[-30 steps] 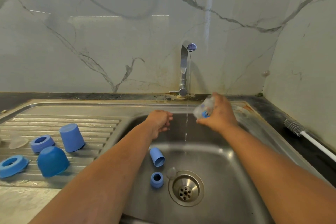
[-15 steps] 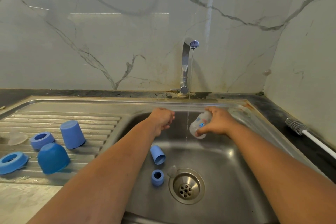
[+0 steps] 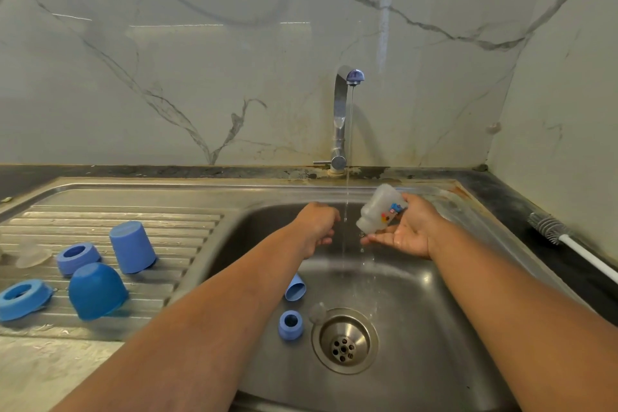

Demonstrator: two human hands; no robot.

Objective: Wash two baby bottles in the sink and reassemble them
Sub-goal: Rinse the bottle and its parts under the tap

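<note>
Translucent bottle [image 3: 379, 209] lies tilted in the right hand [image 3: 409, 231], seemingly thumb-pinched; left hand [image 3: 317, 222] curls empty.

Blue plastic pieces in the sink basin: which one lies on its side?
The blue tube-shaped cap by the left forearm lies tipped over; the small blue ring near the drain sits hole-up.

Blue caps [image 3: 132, 246], clear bottle [image 3: 379, 209] colourful print, grey-veined marble wall [image 3: 200, 77].
</note>
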